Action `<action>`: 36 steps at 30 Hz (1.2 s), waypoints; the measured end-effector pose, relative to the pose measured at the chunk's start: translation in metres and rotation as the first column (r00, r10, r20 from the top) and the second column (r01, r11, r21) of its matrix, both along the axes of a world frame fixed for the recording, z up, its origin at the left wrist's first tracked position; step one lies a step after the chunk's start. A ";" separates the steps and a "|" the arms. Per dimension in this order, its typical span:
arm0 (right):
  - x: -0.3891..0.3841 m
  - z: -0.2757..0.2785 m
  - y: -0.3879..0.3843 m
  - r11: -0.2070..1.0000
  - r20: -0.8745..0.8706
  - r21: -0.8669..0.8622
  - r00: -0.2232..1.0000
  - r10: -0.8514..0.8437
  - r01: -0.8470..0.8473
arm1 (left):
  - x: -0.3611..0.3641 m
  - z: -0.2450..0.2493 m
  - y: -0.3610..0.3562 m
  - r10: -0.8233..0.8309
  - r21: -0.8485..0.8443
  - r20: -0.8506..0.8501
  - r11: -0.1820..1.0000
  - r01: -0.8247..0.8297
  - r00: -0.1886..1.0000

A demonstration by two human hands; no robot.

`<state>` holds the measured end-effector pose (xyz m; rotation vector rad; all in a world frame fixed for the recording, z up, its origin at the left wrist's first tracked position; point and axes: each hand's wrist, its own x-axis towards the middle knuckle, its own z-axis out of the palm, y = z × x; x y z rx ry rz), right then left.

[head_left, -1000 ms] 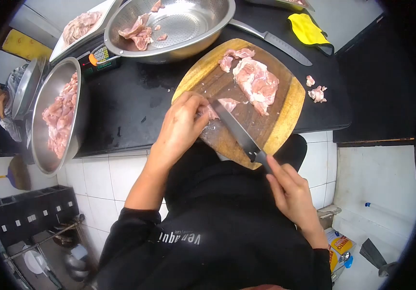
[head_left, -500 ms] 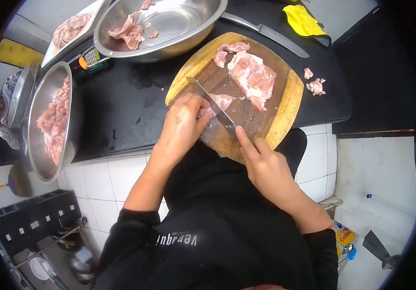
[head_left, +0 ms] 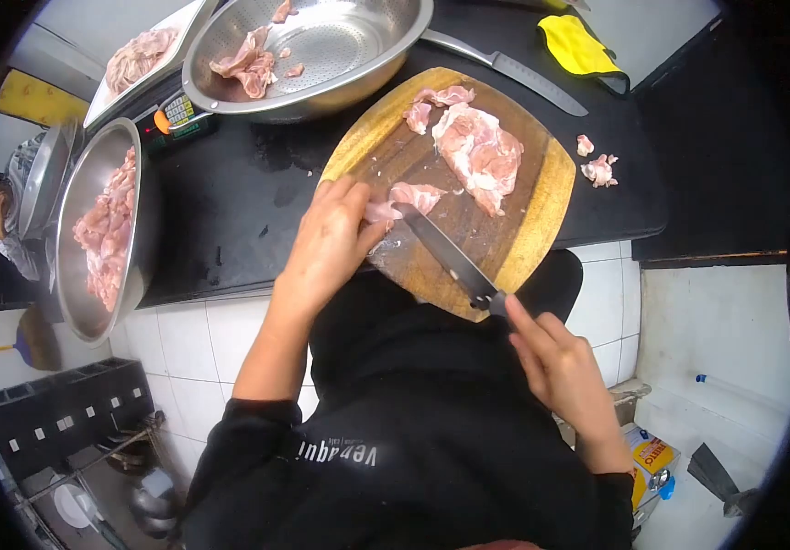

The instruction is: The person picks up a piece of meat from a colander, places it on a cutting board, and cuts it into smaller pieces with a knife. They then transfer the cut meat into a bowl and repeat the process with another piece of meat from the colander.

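Note:
On a wooden cutting board my left hand pinches the near end of a strip of raw meat, at the board's left side. My right hand grips the handle of a kitchen knife, whose tip meets that strip just right of my left fingers. A larger piece of raw meat lies flat toward the back right of the board. Smaller scraps rest behind it.
A steel colander with some meat stands behind the board; a steel bowl of cut meat is at left, near a digital scale. Another knife, a yellow cloth and trimmings lie at right.
My right hand has drawn the knife back toward my body and to the right, so its tip now sits at the strip. My left hand has shifted slightly left, still holding the meat.

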<state>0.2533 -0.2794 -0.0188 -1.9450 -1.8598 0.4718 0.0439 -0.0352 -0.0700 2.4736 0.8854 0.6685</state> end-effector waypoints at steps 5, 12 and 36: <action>-0.004 -0.011 0.013 0.999 -0.008 0.039 1.000 0.015 -0.015 | -0.007 -0.002 -0.007 -0.038 -0.076 -0.110 0.997 0.030 0.993; 0.018 0.022 -0.014 0.994 -0.100 -0.027 0.989 -0.110 0.107 | -0.008 0.004 0.015 0.234 -0.091 0.024 0.969 -0.231 0.972; -0.001 -0.023 0.043 0.995 0.208 0.069 0.976 0.058 -0.074 | 0.029 -0.001 0.001 -0.152 0.019 0.015 0.988 0.152 0.988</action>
